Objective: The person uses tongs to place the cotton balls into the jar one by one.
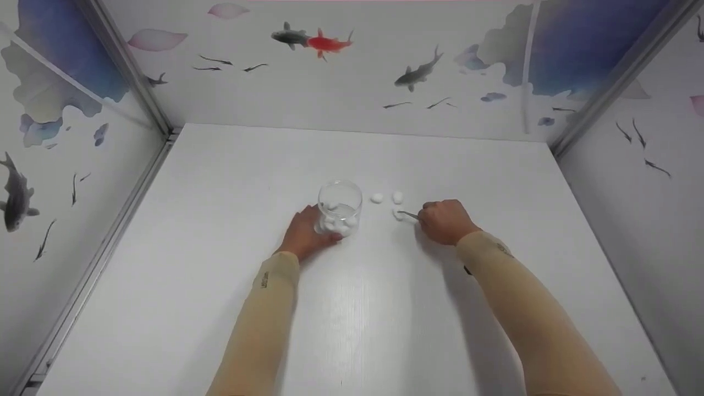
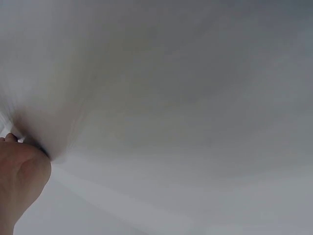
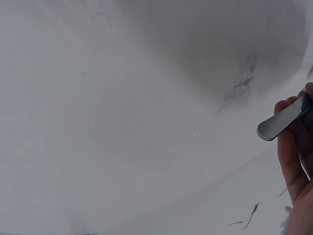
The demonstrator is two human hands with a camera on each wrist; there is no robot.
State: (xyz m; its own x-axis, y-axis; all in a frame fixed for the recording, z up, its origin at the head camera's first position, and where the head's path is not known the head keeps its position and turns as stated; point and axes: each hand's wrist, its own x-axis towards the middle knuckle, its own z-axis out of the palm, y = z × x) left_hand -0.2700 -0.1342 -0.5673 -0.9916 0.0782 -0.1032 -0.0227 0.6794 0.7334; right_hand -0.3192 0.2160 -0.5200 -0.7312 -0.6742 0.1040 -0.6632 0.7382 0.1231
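Note:
A clear jar (image 1: 340,193) stands upright near the middle of the table, its lower part filled with several white cotton balls (image 1: 336,224). My left hand (image 1: 308,231) grips the jar low from the left, fingers behind and thumb in front. To the right, my right hand (image 1: 448,221) holds metal tweezers (image 1: 408,214), whose tips are at a cotton ball (image 1: 398,215) on the table. Just beyond lie two more cotton balls, one on the left (image 1: 377,198) and one on the right (image 1: 397,197). The right wrist view shows the rounded end of the tweezers (image 3: 279,123) sticking out of the fingers.
The white tabletop (image 1: 352,313) is enclosed by a back wall (image 1: 352,93) and side panels with fish pictures. Metal frame posts (image 1: 157,110) stand at the back corners. Pale sleeves cover both forearms.

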